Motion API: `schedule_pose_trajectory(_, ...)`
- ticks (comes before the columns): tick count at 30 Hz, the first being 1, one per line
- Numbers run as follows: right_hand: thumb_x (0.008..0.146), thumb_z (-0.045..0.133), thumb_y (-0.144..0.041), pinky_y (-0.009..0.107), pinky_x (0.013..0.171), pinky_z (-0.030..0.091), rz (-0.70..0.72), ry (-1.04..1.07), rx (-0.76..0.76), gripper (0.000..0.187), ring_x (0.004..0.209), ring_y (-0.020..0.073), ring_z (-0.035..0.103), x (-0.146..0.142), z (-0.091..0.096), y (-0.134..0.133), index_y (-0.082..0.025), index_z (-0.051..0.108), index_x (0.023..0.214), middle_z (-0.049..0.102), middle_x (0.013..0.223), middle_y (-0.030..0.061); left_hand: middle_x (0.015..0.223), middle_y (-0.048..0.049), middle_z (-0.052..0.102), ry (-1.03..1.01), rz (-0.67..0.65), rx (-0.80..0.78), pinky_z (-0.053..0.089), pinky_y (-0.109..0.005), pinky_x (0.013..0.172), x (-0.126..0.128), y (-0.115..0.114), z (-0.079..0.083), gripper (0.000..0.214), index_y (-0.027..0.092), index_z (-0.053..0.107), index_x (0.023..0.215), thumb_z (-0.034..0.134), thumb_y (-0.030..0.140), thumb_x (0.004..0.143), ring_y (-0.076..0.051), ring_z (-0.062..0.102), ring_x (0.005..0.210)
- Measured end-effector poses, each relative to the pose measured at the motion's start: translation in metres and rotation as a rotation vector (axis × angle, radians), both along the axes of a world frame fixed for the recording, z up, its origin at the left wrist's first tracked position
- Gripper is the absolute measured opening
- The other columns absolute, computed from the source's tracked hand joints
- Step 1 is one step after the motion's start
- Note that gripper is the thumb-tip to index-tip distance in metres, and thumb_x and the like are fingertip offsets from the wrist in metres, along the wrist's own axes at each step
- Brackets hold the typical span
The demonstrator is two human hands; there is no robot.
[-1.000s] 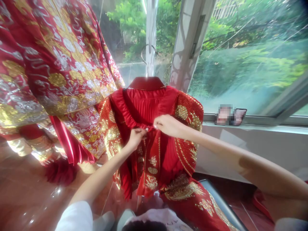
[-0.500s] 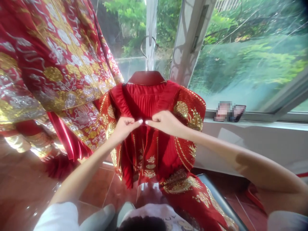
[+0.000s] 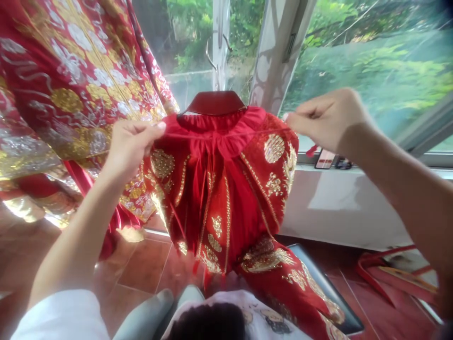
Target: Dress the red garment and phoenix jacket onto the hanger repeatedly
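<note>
"2 embroidered red outfits fill this corner; what lies left of the hanging jacket?"

"A gold-and-silver robe drapes there; whatever holds it up is out of view. By the jacket's shoulder on that side, the left hand pinches a thin red cord between thumb and fingers."

"Why does the jacket need no holding?"

"A metal hook rises above its collar, so it hangs upright before the person, presumably leaving both hands free. The cord runs straight across its upper front."

"Kept straight how?"

"At the jacket's other shoulder, the right hand pinches it too, a red tail dangling below. The hands are well apart, likely so the cord cannot sag."

"And farther over?"

"Below the jacket, rightward, embroidered cloth lies partly over a dark seat, perhaps to spare it the floor. Right of the jacket, 2 phone-like things stand at the windowsill, seemingly out of the way."
</note>
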State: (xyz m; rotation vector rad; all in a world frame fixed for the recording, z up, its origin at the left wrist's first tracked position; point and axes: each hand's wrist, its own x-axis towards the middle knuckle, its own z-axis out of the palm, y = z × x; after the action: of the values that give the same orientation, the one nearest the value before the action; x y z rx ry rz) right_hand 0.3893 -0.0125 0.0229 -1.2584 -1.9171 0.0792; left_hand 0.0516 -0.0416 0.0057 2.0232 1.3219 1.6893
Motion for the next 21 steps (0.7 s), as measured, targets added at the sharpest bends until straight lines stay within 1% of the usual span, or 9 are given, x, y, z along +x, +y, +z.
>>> schedule_pose_trajectory(2,0.08,0.054,-0.007,0.028,0.051,0.013,-0.021,-0.018,0.008,0.05,0.05,0.0026,0.016,0.003,0.007,0.005,-0.017,0.021,0.045,0.016,0.049,-0.0054,0.042,0.0075,0.026,0.007,0.034,0.072,0.013,-0.027,0.044,0.001,0.004,0.003,0.053,0.017,0.037,0.044,0.07,0.036,0.08,-0.003,0.02,0.041)
schedule_pose_trajectory(4,0.079,0.055,-0.005,0.028,0.05,0.014,0.003,-0.094,-0.116,0.047,0.049,0.003,0.016,0.005,0.008,0.013,-0.017,0.025,0.045,0.017,0.048,-0.0059,0.043,0.0069,0.026,0.047,0.071,0.085,0.014,-0.028,0.044,0.007,0.006,0.003,0.052,0.018,0.036,0.043,0.069,0.035,0.08,-0.004,0.02,0.041)
schedule_pose_trajectory(7,0.081,0.058,-0.018,0.027,0.051,0.02,0.204,-0.357,-0.335,0.04,0.049,0.0042,0.022,0.003,-0.001,0.029,-0.016,0.036,0.048,0.027,0.048,-0.0056,0.044,0.0058,0.029,0.214,0.155,0.112,0.018,-0.029,0.045,0.02,0.002,0.001,0.049,0.019,0.038,0.044,0.068,0.033,0.08,-0.006,0.024,0.043)
schedule_pose_trajectory(9,0.081,0.059,-0.027,0.027,0.052,0.022,0.371,-0.546,-0.375,0.04,0.049,0.0047,0.025,-0.001,-0.01,0.038,-0.016,0.037,0.049,0.03,0.049,-0.0053,0.045,0.006,0.036,0.305,0.192,0.133,0.021,-0.028,0.045,0.027,-0.004,0.001,0.034,0.019,0.049,0.053,0.069,0.03,0.078,-0.006,0.027,0.044)
schedule_pose_trajectory(12,0.08,0.056,-0.026,0.026,0.055,0.026,0.48,-0.69,-0.333,0.033,0.048,0.0052,0.03,-0.011,-0.018,0.042,-0.016,0.044,0.051,0.037,0.051,-0.0047,0.045,0.0075,0.04,0.347,0.173,0.11,0.022,-0.027,0.044,0.03,-0.012,0.002,0.009,0.021,0.063,0.077,0.069,0.028,0.077,-0.007,0.03,0.041)
schedule_pose_trajectory(15,0.081,0.054,-0.023,0.026,0.06,0.032,0.479,-0.655,-0.246,0.014,0.053,0.0077,0.043,-0.019,-0.019,0.04,-0.017,0.064,0.075,0.053,0.059,-0.003,0.048,0.0059,0.044,0.51,0.194,0.083,0.026,-0.026,0.045,0.031,-0.017,0.0,0.009,0.021,0.066,0.082,0.066,0.03,0.079,-0.007,0.034,0.042)
schedule_pose_trajectory(18,0.082,0.052,-0.02,0.026,0.064,0.035,0.399,-0.539,-0.079,0.032,0.058,0.0102,0.051,-0.028,-0.017,0.037,-0.018,0.066,0.11,0.061,0.066,-0.0019,0.06,0.0008,0.057,0.792,0.384,0.122,0.033,-0.027,0.052,0.04,-0.015,-0.006,0.018,0.021,0.069,0.095,0.058,0.032,0.085,-0.011,0.047,0.052)
schedule_pose_trajectory(20,0.084,0.052,-0.021,0.027,0.066,0.037,0.346,-0.514,0.011,0.041,0.062,0.0118,0.054,-0.038,-0.017,0.036,-0.019,0.061,0.124,0.064,0.073,0.0,0.071,-0.0041,0.062,0.965,0.494,0.2,0.038,-0.03,0.059,0.049,-0.009,-0.01,0.022,0.021,0.069,0.1,0.052,0.028,0.089,-0.017,0.055,0.064)
schedule_pose_trajectory(21,0.087,0.051,-0.022,0.028,0.067,0.037,0.334,-0.533,0.038,0.04,0.065,0.0129,0.056,-0.044,-0.018,0.036,-0.019,0.061,0.125,0.066,0.077,0.0017,0.078,-0.0066,0.064,1.038,0.51,0.246,0.04,-0.033,0.064,0.053,-0.004,-0.011,0.023,0.02,0.07,0.099,0.05,0.025,0.089,-0.019,0.057,0.072)
